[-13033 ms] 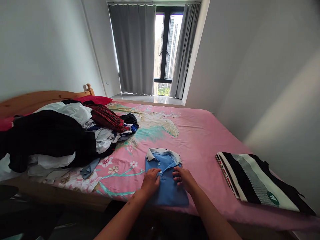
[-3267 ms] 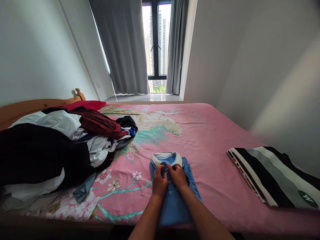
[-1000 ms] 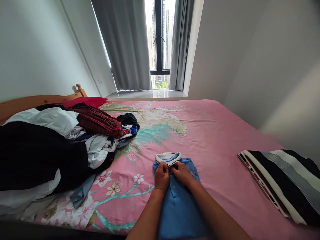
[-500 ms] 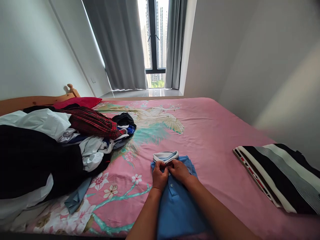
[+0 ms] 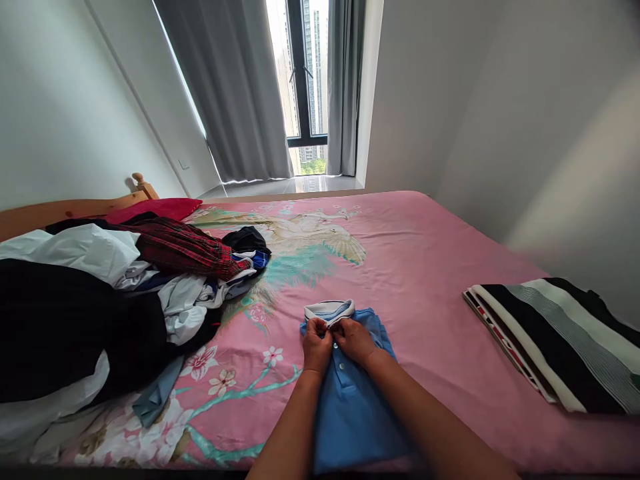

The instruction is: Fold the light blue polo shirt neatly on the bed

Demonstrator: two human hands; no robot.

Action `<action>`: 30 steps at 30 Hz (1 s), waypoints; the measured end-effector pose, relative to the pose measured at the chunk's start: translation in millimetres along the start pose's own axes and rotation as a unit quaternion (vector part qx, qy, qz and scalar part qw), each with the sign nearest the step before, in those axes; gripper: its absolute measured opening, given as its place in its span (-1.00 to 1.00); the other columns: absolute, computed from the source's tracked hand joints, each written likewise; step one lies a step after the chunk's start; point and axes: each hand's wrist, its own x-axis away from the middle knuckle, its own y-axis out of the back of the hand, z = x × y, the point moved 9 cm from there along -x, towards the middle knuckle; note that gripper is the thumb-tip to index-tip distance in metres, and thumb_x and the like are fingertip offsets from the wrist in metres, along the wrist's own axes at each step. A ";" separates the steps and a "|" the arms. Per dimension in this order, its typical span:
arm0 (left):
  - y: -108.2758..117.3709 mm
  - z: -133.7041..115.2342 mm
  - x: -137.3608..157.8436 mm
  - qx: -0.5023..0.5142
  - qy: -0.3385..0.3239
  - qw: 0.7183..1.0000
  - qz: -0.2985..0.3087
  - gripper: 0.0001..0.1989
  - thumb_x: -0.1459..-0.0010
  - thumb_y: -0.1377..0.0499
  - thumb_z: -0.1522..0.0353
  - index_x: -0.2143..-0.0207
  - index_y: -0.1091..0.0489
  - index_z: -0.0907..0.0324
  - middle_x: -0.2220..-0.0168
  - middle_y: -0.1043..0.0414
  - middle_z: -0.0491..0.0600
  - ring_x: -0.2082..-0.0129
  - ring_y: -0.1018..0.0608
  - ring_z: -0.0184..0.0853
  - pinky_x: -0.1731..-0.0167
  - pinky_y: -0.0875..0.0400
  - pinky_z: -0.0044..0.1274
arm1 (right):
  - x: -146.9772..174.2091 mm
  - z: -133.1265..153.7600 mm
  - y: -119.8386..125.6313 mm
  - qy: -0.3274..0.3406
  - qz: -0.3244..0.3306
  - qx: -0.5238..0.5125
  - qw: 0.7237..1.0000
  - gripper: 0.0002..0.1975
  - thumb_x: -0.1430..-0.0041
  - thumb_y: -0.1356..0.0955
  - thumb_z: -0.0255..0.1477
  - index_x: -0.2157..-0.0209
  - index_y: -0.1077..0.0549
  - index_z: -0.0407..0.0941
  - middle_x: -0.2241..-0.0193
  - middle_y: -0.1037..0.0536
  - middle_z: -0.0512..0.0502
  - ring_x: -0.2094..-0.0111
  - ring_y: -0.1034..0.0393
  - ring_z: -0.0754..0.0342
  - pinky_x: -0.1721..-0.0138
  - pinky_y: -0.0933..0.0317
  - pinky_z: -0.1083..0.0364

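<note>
A folded blue polo shirt (image 5: pixel 350 407) with a white collar lies at the near edge of the pink bed (image 5: pixel 425 267). My left hand (image 5: pixel 317 345) and my right hand (image 5: pixel 354 339) meet just below the collar. Both pinch the shirt's button placket with closed fingers. White buttons show below my fingers. My forearms cover part of the shirt's lower half.
A heap of unfolded clothes (image 5: pixel 100 300), black, white and red plaid, covers the bed's left side. A folded black-and-white striped garment (image 5: pixel 555 340) lies at the right edge by the wall. A wooden headboard (image 5: pixel 65 212) stands at left; curtains (image 5: pixel 235 93) and a window are beyond.
My hands have stayed at the placket under the collar with only small finger movements. The view has shifted slightly. Thirteen seconds ago both hands lay flat on the shirt's front.
</note>
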 end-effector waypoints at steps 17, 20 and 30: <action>-1.8 -4.3 -0.1 -0.058 -0.022 0.998 -0.014 -0.81 0.16 -0.09 0.49 0.39 -0.29 0.14 0.48 -0.32 -0.12 0.47 -0.40 -0.36 0.37 -0.34 -0.52 | 0.7 1.0 -2.9 0.017 0.004 0.008 1.000 -0.82 -0.17 -0.24 -0.45 0.26 -0.47 -0.14 0.25 -0.53 -0.12 0.18 -0.40 0.05 0.20 -0.16 0.17; -2.1 -3.9 -1.8 -0.067 -0.022 0.997 -0.004 -0.79 0.18 -0.08 0.51 0.40 -0.31 0.14 0.52 -0.30 -0.14 0.49 -0.40 -0.37 0.39 -0.33 -0.53 | 1.0 -1.0 -3.1 0.009 0.002 0.010 1.000 -0.82 -0.15 -0.25 -0.45 0.28 -0.47 -0.15 0.27 -0.54 -0.13 0.22 -0.41 0.04 0.26 -0.17 0.16; -7.0 -8.4 0.9 -0.079 -0.025 0.996 0.028 -0.68 0.17 -0.06 0.55 0.31 -0.34 0.12 0.44 -0.43 -0.11 0.40 -0.49 -0.35 0.30 -0.39 -0.50 | -1.3 -10.5 -6.1 -0.022 -0.006 0.025 0.999 -0.83 -0.13 -0.26 -0.42 0.31 -0.45 -0.16 0.30 -0.54 -0.15 0.24 -0.43 0.02 0.30 -0.17 0.15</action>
